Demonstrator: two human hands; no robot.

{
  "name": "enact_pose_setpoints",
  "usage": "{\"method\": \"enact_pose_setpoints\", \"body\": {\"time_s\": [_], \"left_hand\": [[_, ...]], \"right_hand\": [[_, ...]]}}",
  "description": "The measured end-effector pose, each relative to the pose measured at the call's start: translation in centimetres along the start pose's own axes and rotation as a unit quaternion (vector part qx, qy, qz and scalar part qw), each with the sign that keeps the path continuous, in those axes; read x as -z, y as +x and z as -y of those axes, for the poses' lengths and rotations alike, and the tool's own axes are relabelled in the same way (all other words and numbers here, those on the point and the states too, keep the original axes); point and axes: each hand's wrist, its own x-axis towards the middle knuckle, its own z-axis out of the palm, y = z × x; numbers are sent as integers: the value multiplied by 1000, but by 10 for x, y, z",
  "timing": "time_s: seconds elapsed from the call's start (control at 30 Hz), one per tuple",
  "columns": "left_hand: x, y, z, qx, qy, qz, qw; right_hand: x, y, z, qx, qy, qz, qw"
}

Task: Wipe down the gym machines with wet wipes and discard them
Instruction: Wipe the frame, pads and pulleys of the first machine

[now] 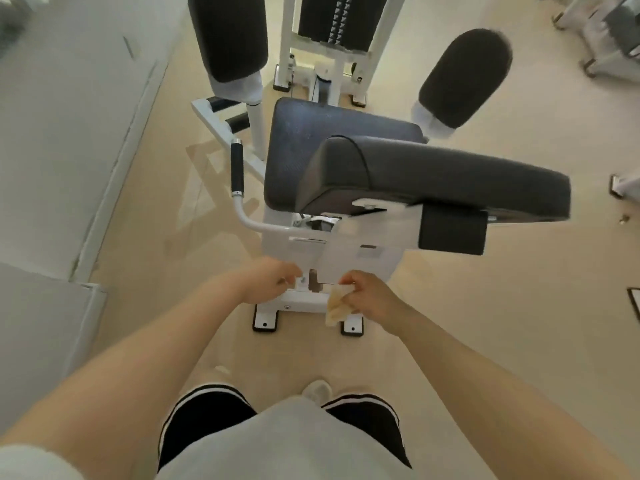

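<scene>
Crumpled wet wipe [337,306] hanging lengthwise downward, pinched in right hand [369,294]; left hand [268,280] curled, grip unclear.

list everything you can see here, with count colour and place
gym machine: one, white frame, centre
seat pad: one, dark grey, centre of the machine
back pad: one, dark grey, nearest the camera, over the seat
leg pads: two, black, top left and top right
handle: one, black grip on a white bar, left of the seat
weight stack: one, black, top centre
other machine: part of one, white, top right corner
floor: beige
wipe: one, yellowish, held by the right hand
left hand: at the rear frame, fingers curled
right hand: grips the wipe at the rear frame
</scene>
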Motion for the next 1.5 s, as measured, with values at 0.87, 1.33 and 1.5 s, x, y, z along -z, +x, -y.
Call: {"method": "enact_pose_setpoints", "body": {"time_s": [0.87,1.33,1.5], "left_hand": [[-87,123,-358,-1,-371,-81,925],[-11,316,-408,33,-489,-166,856],[46,355,-415,36,-536,-179,824]], "right_hand": [[287,-98,-197,-1,320,-8,947],[450,59,-184,-65,289,-29,955],[509,112,-170,-76,324,-8,943]]}}
